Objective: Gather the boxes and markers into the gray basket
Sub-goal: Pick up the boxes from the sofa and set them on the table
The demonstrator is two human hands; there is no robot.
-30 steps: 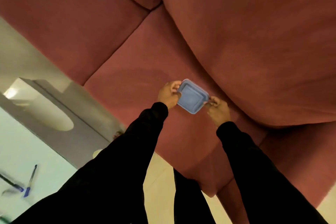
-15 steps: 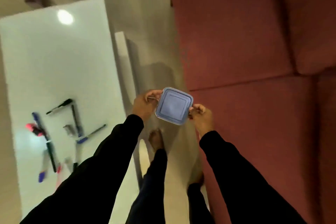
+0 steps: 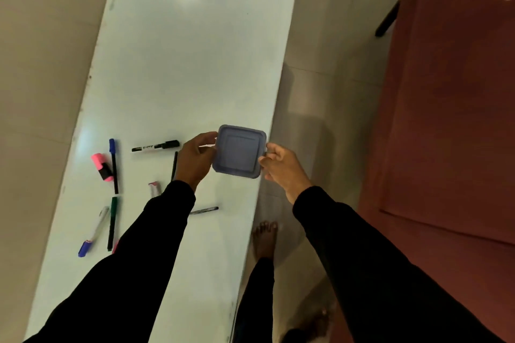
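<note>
I hold a small square blue box [image 3: 239, 151] with a lid between both hands, over the right edge of the white table [image 3: 195, 64]. My left hand [image 3: 195, 159] grips its left side and my right hand [image 3: 281, 166] pinches its right side. Several markers and pens lie on the table's left half: a pink highlighter [image 3: 101, 166], a blue-capped pen [image 3: 113, 166], a black-and-white marker [image 3: 155, 146], a green pen [image 3: 112, 223] and a blue-tipped white pen [image 3: 92, 232]. Some are partly hidden by my left sleeve. No gray basket is in view.
A dark red sofa [image 3: 451, 120] fills the right side. Beige tiled floor [image 3: 320, 36] runs between sofa and table. My bare feet [image 3: 264, 239] stand on that strip beside the table's right edge.
I have turned from the sofa to the table, carrying the blue box in both hands. The box has gone from above the sofa cushion to above the table's right edge.
</note>
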